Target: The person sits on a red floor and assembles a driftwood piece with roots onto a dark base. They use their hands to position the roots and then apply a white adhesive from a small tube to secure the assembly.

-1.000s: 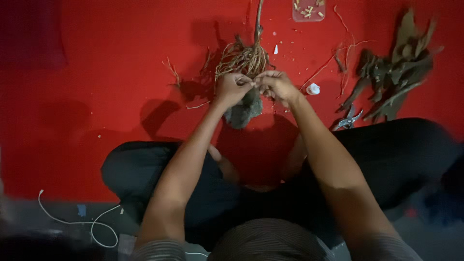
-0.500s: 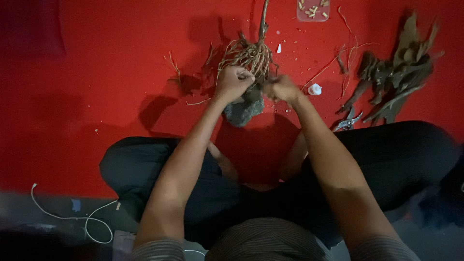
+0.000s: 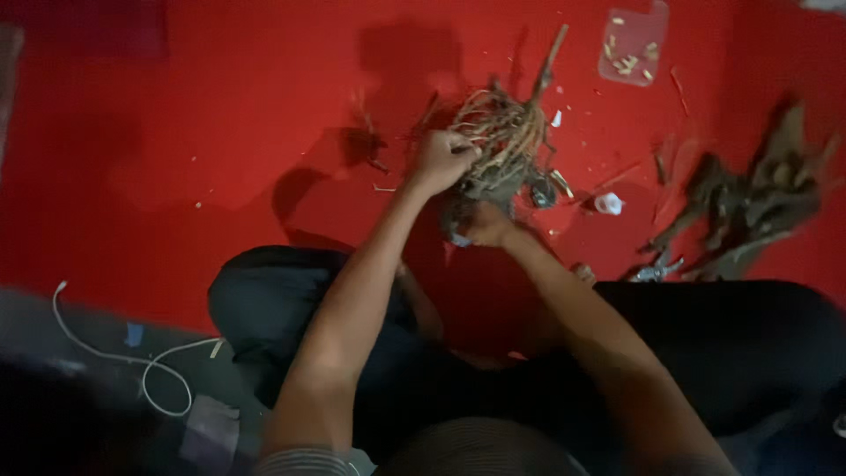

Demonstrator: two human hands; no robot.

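Observation:
I sit cross-legged on a red mat (image 3: 220, 132). A tangled bundle of dry roots and twigs (image 3: 507, 145), with a stem sticking up and away from me, is held over the mat in front of my knees. My left hand (image 3: 443, 160) is closed around the left side of the tangle. My right hand (image 3: 483, 225) grips the bundle from below, at a grey clump at its base. The fingers of both hands are partly hidden by the roots.
A heap of dried brown leaves and stalks (image 3: 749, 207) lies at the right. A clear plastic lid with small bits (image 3: 633, 40) sits at the top. A small white object (image 3: 608, 204) and metal snips (image 3: 654, 271) lie near my right knee. A white cord (image 3: 123, 361) curls at lower left.
My right hand has dropped from the top of the bundle to its underside. The bundle has tipped and shifted slightly; my left hand keeps its hold. The view has drifted.

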